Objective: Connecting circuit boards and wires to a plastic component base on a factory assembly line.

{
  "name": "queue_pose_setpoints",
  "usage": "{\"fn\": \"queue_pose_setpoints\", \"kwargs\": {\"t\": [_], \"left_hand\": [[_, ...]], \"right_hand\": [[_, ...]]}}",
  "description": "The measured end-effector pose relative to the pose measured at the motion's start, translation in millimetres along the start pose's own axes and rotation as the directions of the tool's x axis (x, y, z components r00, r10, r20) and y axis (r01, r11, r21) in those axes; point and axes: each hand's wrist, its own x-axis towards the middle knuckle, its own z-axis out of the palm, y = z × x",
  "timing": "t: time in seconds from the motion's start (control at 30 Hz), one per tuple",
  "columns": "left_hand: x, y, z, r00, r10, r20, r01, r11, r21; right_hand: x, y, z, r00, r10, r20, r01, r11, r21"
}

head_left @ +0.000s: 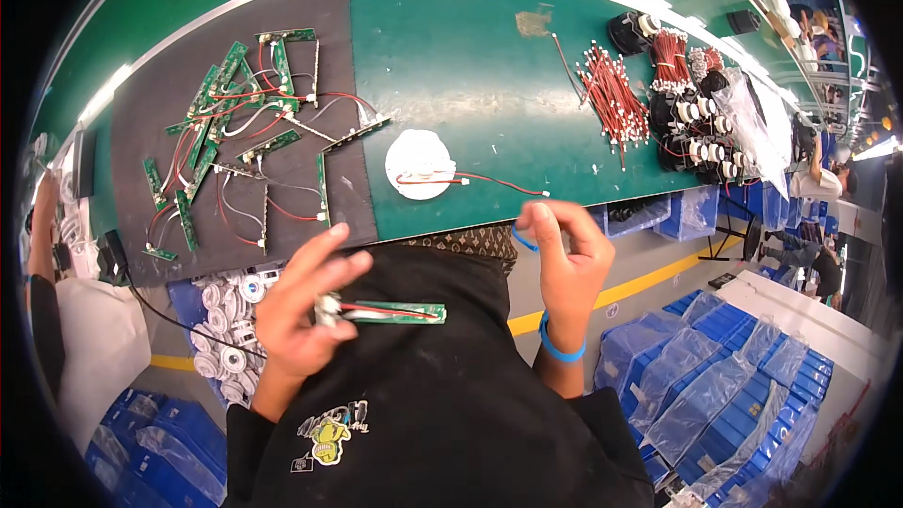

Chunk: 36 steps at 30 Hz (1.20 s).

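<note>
Circuit strip (400, 312) in left hand (296, 315), bin (230, 306) of white discs

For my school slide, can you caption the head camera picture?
Left hand holds a green circuit strip; right hand pinches a blue band.

Left hand (299, 306) pinches green circuit strip (400, 312); right hand (562, 259) curled, holding blue band (523, 240).

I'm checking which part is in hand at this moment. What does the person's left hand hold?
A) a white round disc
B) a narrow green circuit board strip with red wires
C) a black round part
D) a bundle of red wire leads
B: the left hand grips one end of the narrow green circuit board strip with red wires, while the white round disc lies on the green table.
</note>
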Motion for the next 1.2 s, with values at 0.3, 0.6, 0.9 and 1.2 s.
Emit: {"fn": "queue_pose_setpoints", "kwargs": {"t": [0.3, 0.6, 0.9, 1.2], "left_hand": [[-4.2, -27.9, -9.1, 0.917, -0.381, -0.12, 0.191, 0.682, -0.706], [18.9, -33.5, 3.7, 0.91, -0.415, 0.009, 0.263, 0.558, -0.787], [37.1, -28.4, 15.8, 0.799, -0.548, 0.248, 0.475, 0.321, -0.82], [37.4, -21.7, 24.0, 0.788, -0.544, 0.288, 0.55, 0.412, -0.726]], "right_hand": [[10.8, -17.0, 66.5, 0.996, -0.012, 0.094, -0.029, 0.904, 0.427], [18.4, -11.6, 70.8, 0.983, -0.182, 0.012, 0.143, 0.81, 0.569], [19.7, -8.7, 74.9, 0.881, -0.379, 0.283, 0.377, 0.924, 0.066], [15.7, -12.3, 76.7, 0.879, -0.352, 0.321, 0.336, 0.936, 0.106]]}}
